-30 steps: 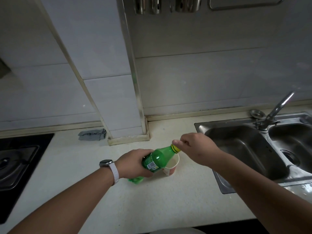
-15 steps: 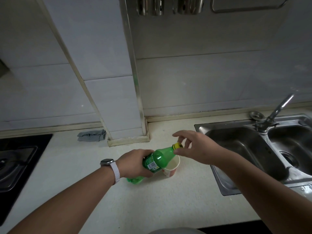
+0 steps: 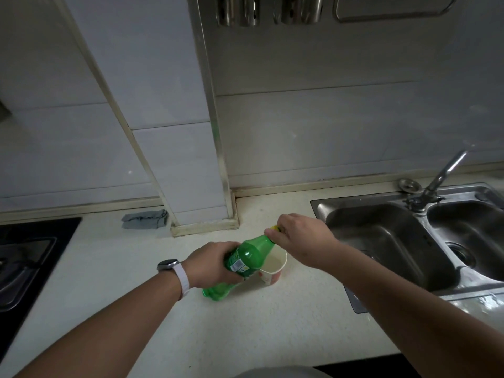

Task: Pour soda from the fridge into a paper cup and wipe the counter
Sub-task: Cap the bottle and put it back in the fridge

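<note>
A green soda bottle [image 3: 249,257] is tilted over the white counter [image 3: 191,323], its neck pointing up and right. My left hand [image 3: 211,264] grips it round the labelled middle. My right hand [image 3: 298,237] pinches the yellow cap [image 3: 274,228] at the bottle's top. Just right of the bottle, below its neck, stands a paper cup [image 3: 274,268] with a red print, and pale liquid shows inside it.
A grey cloth [image 3: 144,219] lies at the back by the tiled wall column [image 3: 191,173]. The steel double sink [image 3: 425,238] with its tap [image 3: 441,175] fills the right side. A black stove [image 3: 24,257] is at the left edge.
My right hand loosened on the cap half a second ago and now pinches it again, turned slightly. The bottle and the left hand stay nearly in place.
</note>
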`<state>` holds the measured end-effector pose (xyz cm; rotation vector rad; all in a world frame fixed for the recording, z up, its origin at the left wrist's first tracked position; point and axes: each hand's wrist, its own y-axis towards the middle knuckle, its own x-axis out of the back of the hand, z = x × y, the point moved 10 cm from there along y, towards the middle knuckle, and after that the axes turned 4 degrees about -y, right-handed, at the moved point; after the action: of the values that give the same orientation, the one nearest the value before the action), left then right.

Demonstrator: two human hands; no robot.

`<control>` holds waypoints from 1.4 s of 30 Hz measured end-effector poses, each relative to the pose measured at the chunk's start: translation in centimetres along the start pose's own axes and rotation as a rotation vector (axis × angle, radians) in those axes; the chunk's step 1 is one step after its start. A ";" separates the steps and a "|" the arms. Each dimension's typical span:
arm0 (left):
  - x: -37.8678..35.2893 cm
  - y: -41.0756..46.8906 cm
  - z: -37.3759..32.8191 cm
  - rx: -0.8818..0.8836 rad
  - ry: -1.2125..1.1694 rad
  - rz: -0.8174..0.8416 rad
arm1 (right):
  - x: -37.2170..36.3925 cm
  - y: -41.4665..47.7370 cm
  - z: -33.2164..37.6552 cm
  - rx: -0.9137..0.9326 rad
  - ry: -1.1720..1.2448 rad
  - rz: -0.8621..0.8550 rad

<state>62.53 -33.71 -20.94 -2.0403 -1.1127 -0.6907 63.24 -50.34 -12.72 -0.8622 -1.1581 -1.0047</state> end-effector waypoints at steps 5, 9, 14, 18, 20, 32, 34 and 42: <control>-0.6 0.1 0.4 0.020 -0.028 -0.001 | -1.1 0.3 -0.5 -0.001 0.165 0.023; -0.5 0.3 0.1 0.000 -0.040 -0.011 | -0.1 -0.8 -0.2 0.123 0.386 0.041; -0.2 0.8 -0.9 -0.005 -0.030 -0.026 | 1.1 -0.5 -0.8 0.079 0.236 -0.018; 0.2 1.0 -1.3 0.005 0.017 -0.068 | 0.4 0.0 -1.9 -0.069 0.135 0.009; 0.0 1.0 -1.2 0.015 0.035 -0.079 | 0.0 0.0 -2.1 -0.088 0.015 0.002; -1.0 1.1 -2.9 0.025 -0.035 -0.033 | 1.3 -1.6 -2.6 0.106 0.305 -0.055; -1.0 1.2 -3.3 0.038 -0.040 -0.057 | 1.4 -1.5 -3.2 0.065 0.283 -0.085; -2.1 1.1 -4.3 0.088 -0.051 -0.115 | 0.2 -1.7 -5.1 0.036 0.398 -0.074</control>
<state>61.93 -38.50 -20.18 -1.9414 -1.2758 -0.6380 63.30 -55.67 -13.47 -0.5596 -0.8693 -1.1520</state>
